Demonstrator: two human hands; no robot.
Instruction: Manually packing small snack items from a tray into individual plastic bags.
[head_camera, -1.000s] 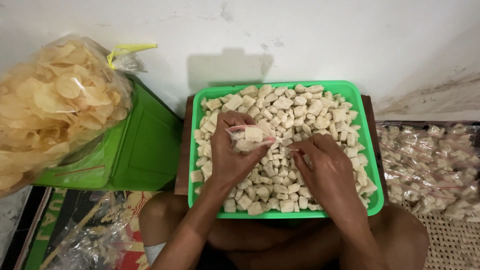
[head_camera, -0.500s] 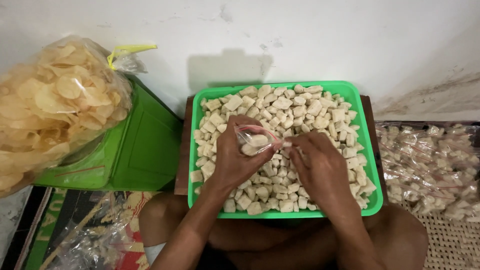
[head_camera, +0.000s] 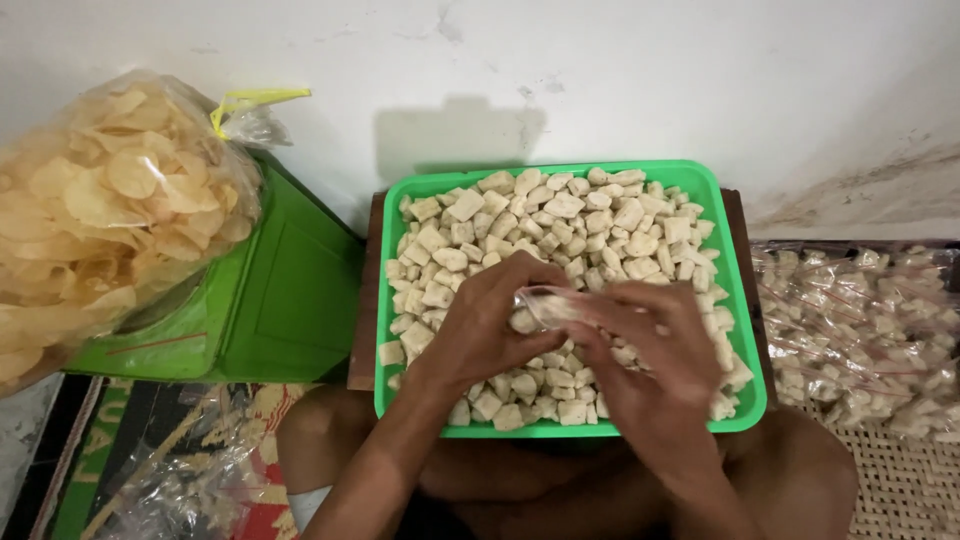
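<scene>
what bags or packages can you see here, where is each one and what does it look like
Small bag: clear plastic, part filled with pale pieces, held between left hand and right hand over the green tray.
Chip bag: large, clear, yellow tie, far left on a green box.
Filled bags: small clear packs piled at right.
Loose plastic bags: clear, crumpled, bottom left.

Both forearms angle up and inward from below, hands meeting. Left hand (head_camera: 487, 322) curled, fingers bent toward right. Right hand (head_camera: 650, 352) back-up, fingertips apparently pinched, partly hidden.
</scene>
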